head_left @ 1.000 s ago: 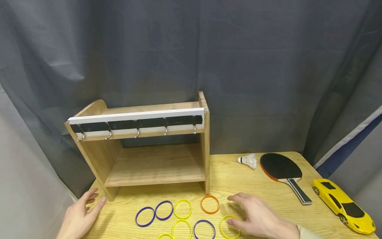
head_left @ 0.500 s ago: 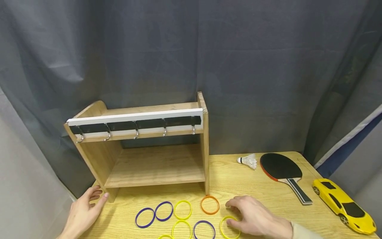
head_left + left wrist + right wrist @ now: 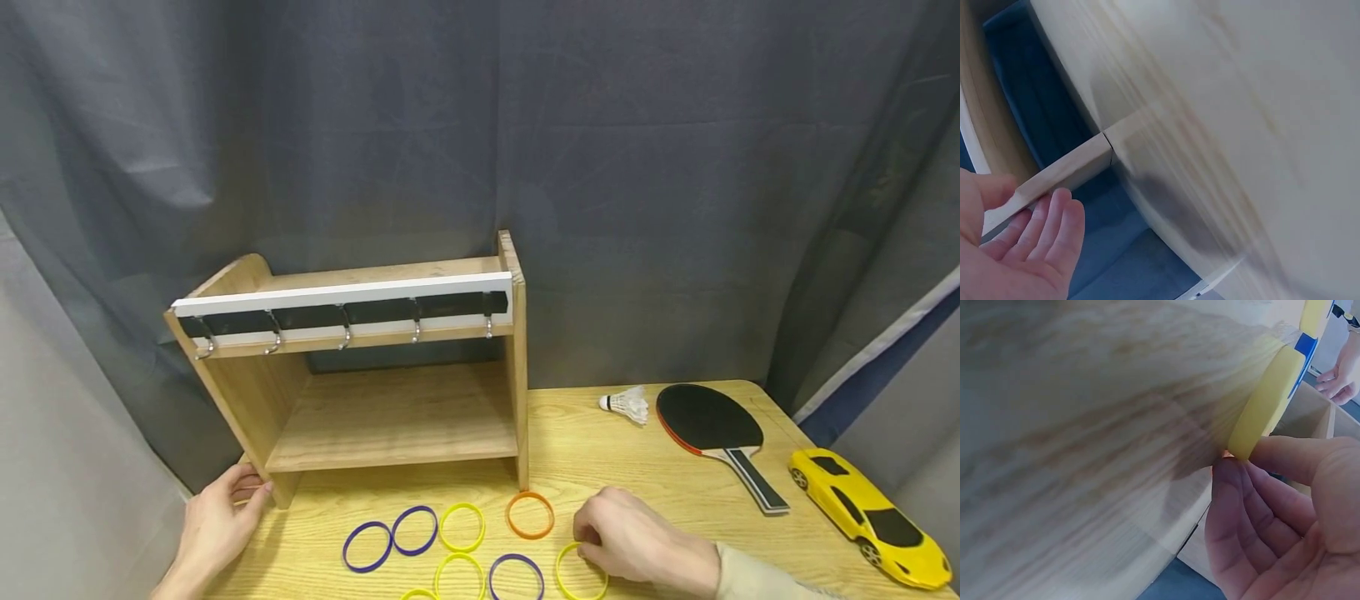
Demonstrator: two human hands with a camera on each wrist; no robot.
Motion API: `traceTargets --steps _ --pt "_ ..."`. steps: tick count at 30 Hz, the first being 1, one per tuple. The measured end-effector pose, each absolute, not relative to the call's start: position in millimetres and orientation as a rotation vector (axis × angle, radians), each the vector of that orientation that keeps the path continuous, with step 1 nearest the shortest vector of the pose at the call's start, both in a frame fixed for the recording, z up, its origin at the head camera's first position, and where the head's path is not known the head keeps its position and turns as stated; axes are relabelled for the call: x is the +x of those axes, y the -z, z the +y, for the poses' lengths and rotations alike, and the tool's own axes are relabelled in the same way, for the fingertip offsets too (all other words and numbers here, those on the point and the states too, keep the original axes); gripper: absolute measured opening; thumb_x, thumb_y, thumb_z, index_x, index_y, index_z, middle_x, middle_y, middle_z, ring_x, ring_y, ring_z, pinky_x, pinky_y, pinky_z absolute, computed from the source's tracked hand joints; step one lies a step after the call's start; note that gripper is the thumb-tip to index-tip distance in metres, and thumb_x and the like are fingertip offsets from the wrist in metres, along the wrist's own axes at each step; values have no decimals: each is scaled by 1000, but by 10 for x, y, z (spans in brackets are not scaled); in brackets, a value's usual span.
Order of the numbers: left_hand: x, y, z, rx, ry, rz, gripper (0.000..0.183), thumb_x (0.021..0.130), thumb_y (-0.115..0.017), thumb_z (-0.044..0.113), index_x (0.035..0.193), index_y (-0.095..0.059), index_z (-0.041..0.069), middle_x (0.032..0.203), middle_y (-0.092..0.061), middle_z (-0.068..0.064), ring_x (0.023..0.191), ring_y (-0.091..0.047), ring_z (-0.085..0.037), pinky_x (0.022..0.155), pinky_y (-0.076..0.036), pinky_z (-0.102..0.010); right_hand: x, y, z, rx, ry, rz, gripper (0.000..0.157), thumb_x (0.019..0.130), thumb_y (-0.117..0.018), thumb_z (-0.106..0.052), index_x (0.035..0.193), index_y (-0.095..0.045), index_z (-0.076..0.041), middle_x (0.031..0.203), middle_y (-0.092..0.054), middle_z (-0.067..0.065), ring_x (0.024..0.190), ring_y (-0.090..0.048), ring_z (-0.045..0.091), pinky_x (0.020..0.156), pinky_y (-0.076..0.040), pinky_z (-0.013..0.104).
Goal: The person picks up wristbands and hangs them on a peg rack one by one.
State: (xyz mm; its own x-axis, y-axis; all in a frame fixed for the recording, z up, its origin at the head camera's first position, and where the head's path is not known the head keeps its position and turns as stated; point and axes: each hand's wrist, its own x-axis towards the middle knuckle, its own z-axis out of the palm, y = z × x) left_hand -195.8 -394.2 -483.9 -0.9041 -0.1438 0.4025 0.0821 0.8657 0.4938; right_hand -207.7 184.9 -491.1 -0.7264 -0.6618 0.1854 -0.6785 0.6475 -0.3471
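My left hand (image 3: 217,521) grips the lower left side panel of a wooden rack (image 3: 390,421). In the left wrist view, the panel (image 3: 1063,169) lies between thumb and curled fingers. My right hand (image 3: 637,537) pinches the edge of the rightmost yellow wristband (image 3: 558,571) with thumb and forefinger. The right wrist view has that band (image 3: 1266,403) at the fingertips, by the tabletop. Beside it lie an orange wristband (image 3: 530,537), a purple wristband (image 3: 492,575) and several more yellow and purple ones. The nearest bands are cut off by the head view's lower edge.
A white and black strip (image 3: 382,312) with several metal hooks spans the rack's front. On the table's right side lie a shuttlecock (image 3: 626,404), a table tennis bat (image 3: 708,418) and a yellow toy car (image 3: 870,521). A grey curtain (image 3: 637,192) hangs behind.
My left hand has moved in to the rack's left side panel and taken hold of it. The right hand's fingers have closed from spread to a pinch on the yellow wristband.
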Motion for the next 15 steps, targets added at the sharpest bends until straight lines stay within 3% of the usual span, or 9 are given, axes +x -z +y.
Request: traceTargets --steps 7,15 --pt "-2001 4854 -3949 70 717 -2580 23 100 -81 14 117 -78 0 106 -87 -21 85 -87 -37 67 -63 -37 -2091 4934 1847 1150 -626 -2816 34 84 -90 -8 67 -70 -29 62 -57 -26 59 -42 -11 58 -39 15" --pt "-2026 4849 -3951 89 729 -2583 24 100 -82 14 118 -77 0 108 -87 -21 86 -87 -38 65 -62 -35 -2107 4864 1873 1140 -691 -2794 31 84 -89 -7 71 -70 -28 67 -63 -25 63 -48 -13 60 -43 14"
